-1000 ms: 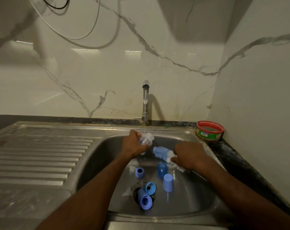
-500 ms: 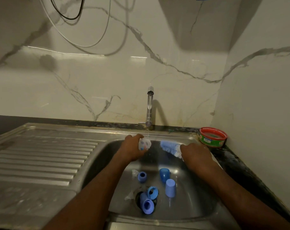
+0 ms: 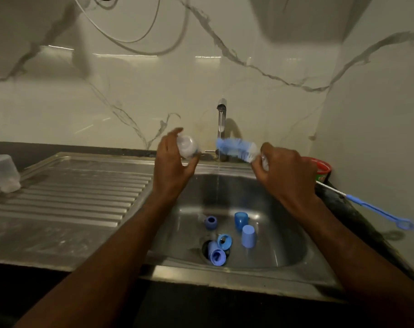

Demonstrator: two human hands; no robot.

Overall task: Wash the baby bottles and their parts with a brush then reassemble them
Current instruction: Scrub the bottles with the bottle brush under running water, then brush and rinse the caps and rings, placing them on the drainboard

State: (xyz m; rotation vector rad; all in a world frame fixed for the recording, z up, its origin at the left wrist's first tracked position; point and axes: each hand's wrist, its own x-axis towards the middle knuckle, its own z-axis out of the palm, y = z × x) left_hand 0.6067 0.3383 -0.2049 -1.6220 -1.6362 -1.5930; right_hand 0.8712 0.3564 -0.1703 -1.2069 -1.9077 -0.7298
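My left hand [image 3: 172,162] grips a clear baby bottle [image 3: 188,146], held up left of the tap with its mouth facing right. My right hand [image 3: 281,169] grips the handle of a blue and white bottle brush [image 3: 236,149]; its bristle head points left toward the bottle, a short gap apart. Several blue bottle parts lie in the steel sink [image 3: 284,233]: a ring [image 3: 210,222], a cap [image 3: 240,220], another cap [image 3: 248,235], a collar [image 3: 224,241] and a cap [image 3: 217,256] over the drain.
A thin stream runs from the tap [image 3: 221,119]. A clear bottle [image 3: 2,172] stands upside down on the left drainboard [image 3: 71,192]. A thin blue-handled brush [image 3: 376,210] lies on the right counter beside a red and green tub [image 3: 323,170].
Both hands rose from inside the sink to tap height. The brush head came out from beside the bottle and now points at it. The camera view tilted down, so the upturned bottle appeared.
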